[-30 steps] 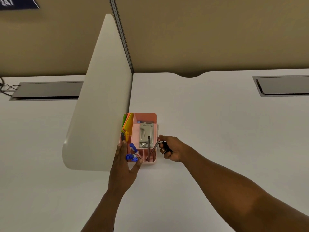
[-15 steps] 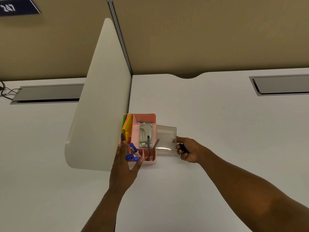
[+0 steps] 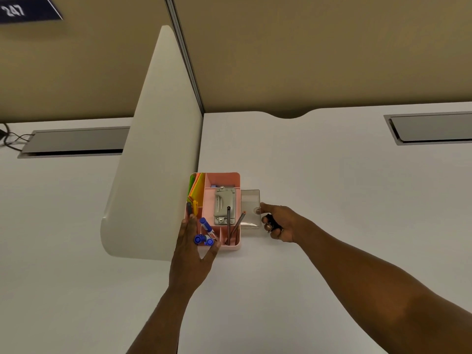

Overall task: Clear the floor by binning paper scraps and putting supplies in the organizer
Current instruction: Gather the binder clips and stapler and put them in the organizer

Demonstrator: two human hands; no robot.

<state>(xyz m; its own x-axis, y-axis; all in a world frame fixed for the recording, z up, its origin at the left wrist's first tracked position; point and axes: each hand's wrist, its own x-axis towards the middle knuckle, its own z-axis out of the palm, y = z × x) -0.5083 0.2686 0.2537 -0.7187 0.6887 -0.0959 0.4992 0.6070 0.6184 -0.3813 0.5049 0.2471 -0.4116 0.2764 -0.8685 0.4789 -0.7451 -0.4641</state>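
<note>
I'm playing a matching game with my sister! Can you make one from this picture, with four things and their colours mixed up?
Things:
1. organizer
2. marker caps
3. drawer
4. stapler

Colours:
A. blue
B. see-through grey
C. pink
D. silver grey

Pairs: 1-C, 2-A, 3-B, 4-D

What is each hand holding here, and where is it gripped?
The right hand pinches the clear drawer at its front knob and curls around a small dark object. The left hand braces the pink organizer at its near-left corner.
</note>
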